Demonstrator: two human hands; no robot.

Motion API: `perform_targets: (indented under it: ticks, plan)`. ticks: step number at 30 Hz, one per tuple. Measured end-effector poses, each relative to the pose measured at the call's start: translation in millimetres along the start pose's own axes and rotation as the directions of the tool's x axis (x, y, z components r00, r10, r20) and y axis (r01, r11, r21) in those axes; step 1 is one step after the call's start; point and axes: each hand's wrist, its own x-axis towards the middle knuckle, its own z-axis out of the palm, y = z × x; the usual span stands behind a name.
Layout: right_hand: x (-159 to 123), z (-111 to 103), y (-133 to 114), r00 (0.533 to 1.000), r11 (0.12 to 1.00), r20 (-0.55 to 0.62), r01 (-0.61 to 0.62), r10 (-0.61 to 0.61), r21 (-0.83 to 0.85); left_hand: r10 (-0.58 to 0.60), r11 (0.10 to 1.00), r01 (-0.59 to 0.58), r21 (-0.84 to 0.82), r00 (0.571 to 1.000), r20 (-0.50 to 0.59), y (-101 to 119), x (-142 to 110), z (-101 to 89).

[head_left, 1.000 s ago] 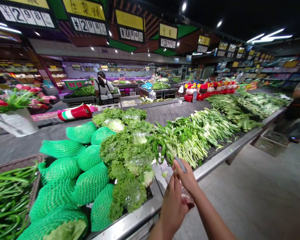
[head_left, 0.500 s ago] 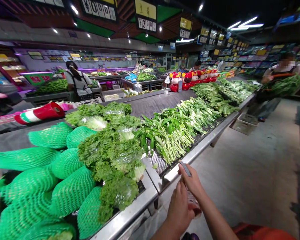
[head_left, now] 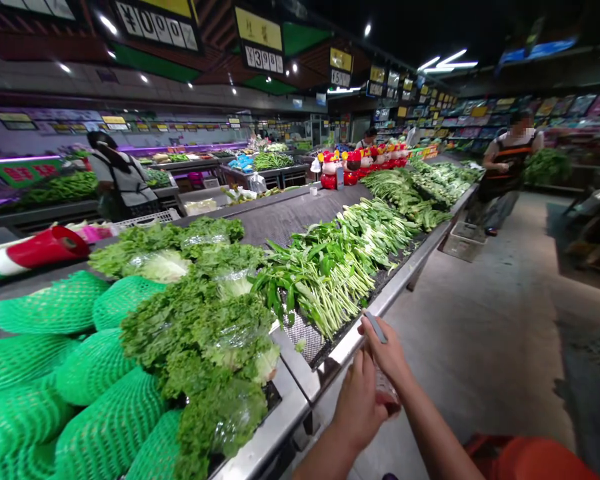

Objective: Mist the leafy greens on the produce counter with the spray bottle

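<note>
Near the metal edge of the vegetable counter (head_left: 293, 383), my hands are close together. My right hand (head_left: 391, 353) is closed on a slim grey strip (head_left: 375, 327), its kind unclear, pointing up and left. Just below and left, my left hand (head_left: 357, 403) curls around a roundish see-through thing (head_left: 384, 383), mostly hidden by the fingers and right wrist. Beyond the hands lie long-stemmed greens (head_left: 323, 287) on a black mesh mat. Left of them are leafy lettuces (head_left: 220, 327), some wrapped in clear film. Further left, vegetables sit in green foam nets (head_left: 110, 413).
A red, white and green roll (head_left: 45, 250) lies at the left. Red figurines (head_left: 350, 170) stand mid-counter. A co-worker in an apron (head_left: 510, 157) stands in the aisle by a crate (head_left: 464, 241); another person (head_left: 120, 177) is behind the counter. Price signs (head_left: 260, 40) hang overhead.
The view has turned right, so the counter and its vegetables slide left. The co-worker in the aisle now stands more upright, greens beside them. My hands keep nearly the same pose.
</note>
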Motion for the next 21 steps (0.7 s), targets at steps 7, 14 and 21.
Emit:
perform_targets:
  ticks: [7, 14, 21]
  plan:
    - [20.6, 10.1, -9.6, 1.0, 0.999, -0.013, 0.026, -0.025, 0.035, 0.026, 0.999, -0.026, 0.036, 1.0, -0.003, 1.4, 13.6, -24.8]
    - [45.3, 34.5, -33.6, 0.996, 0.994, 0.036, 0.078, -0.081, 0.079, 0.035, 0.997, -0.029, 0.071, 0.995, -0.092, -9.0, 23.8, -53.1]
    - [74.5, 56.0, -52.8, 0.985, 0.983, 0.061, 0.153, -0.16, 0.104, 0.073, 0.996, -0.063, 0.061, 0.982, -0.177, -11.6, 39.3, -83.8]
